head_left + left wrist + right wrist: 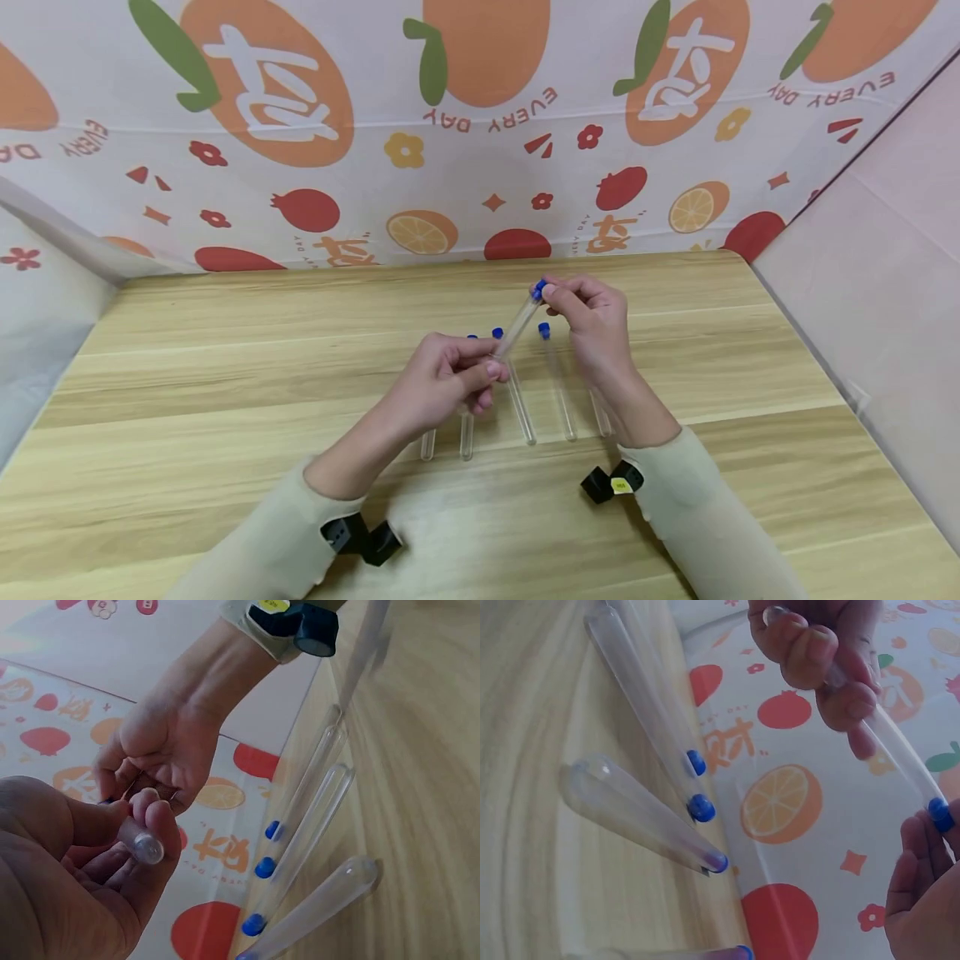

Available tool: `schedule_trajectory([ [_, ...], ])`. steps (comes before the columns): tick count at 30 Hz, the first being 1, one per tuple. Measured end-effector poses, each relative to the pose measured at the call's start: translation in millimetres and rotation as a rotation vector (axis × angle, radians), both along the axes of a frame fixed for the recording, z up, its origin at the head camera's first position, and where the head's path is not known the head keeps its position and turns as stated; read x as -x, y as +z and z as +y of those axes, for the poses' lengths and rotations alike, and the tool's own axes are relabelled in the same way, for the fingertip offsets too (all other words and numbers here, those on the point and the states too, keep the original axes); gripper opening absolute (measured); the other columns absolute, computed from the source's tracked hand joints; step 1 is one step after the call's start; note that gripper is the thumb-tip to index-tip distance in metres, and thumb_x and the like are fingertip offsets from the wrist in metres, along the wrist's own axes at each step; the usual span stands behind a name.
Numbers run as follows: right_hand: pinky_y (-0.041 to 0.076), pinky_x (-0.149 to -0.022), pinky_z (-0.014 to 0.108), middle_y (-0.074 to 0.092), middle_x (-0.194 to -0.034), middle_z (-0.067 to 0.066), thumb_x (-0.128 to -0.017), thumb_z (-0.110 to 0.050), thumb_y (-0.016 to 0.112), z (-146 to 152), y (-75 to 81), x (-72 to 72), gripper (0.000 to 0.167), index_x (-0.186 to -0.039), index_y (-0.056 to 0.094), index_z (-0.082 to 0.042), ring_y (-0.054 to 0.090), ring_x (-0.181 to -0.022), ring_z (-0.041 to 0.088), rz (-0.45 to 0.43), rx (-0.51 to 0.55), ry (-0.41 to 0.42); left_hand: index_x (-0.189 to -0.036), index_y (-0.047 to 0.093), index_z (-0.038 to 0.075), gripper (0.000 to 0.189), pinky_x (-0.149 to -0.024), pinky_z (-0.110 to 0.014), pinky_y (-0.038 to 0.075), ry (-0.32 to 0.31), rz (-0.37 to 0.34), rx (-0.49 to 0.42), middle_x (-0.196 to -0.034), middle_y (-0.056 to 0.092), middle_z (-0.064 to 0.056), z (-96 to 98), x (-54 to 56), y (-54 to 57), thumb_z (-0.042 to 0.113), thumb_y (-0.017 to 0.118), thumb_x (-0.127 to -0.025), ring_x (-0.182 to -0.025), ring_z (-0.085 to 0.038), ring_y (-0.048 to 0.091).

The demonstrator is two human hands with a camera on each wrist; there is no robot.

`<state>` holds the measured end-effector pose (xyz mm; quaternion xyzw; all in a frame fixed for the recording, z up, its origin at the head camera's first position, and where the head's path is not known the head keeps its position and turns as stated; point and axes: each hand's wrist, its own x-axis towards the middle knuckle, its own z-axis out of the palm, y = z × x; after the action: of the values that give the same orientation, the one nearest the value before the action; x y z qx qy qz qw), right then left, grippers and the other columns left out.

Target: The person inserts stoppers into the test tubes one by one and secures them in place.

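Note:
A clear test tube (519, 327) is held up at a slant above the table between both hands. My left hand (450, 375) grips its rounded lower end between thumb and fingers; that end (148, 849) pokes out past the fingers in the left wrist view. At the upper end, my right hand (596, 321) pinches the blue cap (537, 289). In the right wrist view the cap (940, 815) sits at the tube's mouth, by the right fingertips. Several more blue-capped test tubes (557, 379) lie on the table below, some partly hidden behind the hands.
The wooden table (225, 400) carries the lying tubes in a loose row, caps pointing away from me. A fruit-printed cloth (465, 175) hangs along its far edge, with pale sheeting (877, 233) on the right. Black wrist cameras (360, 537) are strapped at both sleeves.

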<state>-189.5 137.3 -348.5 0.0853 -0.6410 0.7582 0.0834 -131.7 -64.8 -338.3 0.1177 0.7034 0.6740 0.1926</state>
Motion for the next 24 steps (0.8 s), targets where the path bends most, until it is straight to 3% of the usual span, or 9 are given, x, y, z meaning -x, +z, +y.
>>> schedule_trajectory([
  [6, 0.053, -0.073, 0.026, 0.076, -0.084, -0.004, -0.093, -0.003, 0.063, 9, 3.6, 0.5, 0.022, -0.075, 0.070, -0.013, 0.067, -0.092, 0.016, 0.018, -0.061, 0.079, -0.125, 0.065, -0.006, 0.027, -0.053, -0.026, 0.054, 0.009, 0.048, 0.075, -0.083, 0.069, -0.011, 0.4, -3.6, 6.1, 0.000, 0.055, -0.100, -0.060, -0.017, 0.056],
  [13, 0.052, -0.068, 0.024, 0.076, -0.085, -0.002, -0.093, -0.004, 0.063, 15, 6.0, 0.8, 0.020, -0.077, 0.071, -0.014, 0.069, -0.085, 0.013, 0.011, -0.071, 0.162, -0.121, 0.067, -0.006, 0.025, -0.053, -0.026, 0.053, 0.027, 0.120, 0.113, -0.082, 0.069, -0.012, 4.0, -4.7, 1.9, 0.002, 0.058, -0.099, -0.060, -0.018, 0.056],
  [18, 0.054, -0.067, 0.023, 0.075, -0.090, 0.000, -0.096, -0.009, 0.065, 20, 10.0, -0.8, 0.010, -0.094, 0.074, -0.011, 0.068, -0.082, 0.014, 0.007, -0.068, 0.166, -0.129, 0.060, -0.005, 0.029, -0.061, -0.028, 0.059, -0.052, 0.069, -0.011, -0.094, 0.071, -0.015, 6.7, -3.1, -3.4, 0.005, 0.054, -0.102, -0.067, -0.016, 0.064],
  [24, 0.058, -0.069, 0.025, 0.074, -0.094, 0.003, -0.099, -0.015, 0.063, 23, 16.2, -4.5, 0.015, -0.108, 0.073, -0.008, 0.069, -0.082, 0.016, 0.014, 0.018, 0.202, -0.134, 0.057, 0.001, 0.033, -0.066, -0.030, 0.061, -0.162, -0.045, -0.143, -0.105, 0.071, -0.014, 2.1, -3.0, -0.4, 0.015, 0.049, -0.106, -0.071, -0.016, 0.070],
])
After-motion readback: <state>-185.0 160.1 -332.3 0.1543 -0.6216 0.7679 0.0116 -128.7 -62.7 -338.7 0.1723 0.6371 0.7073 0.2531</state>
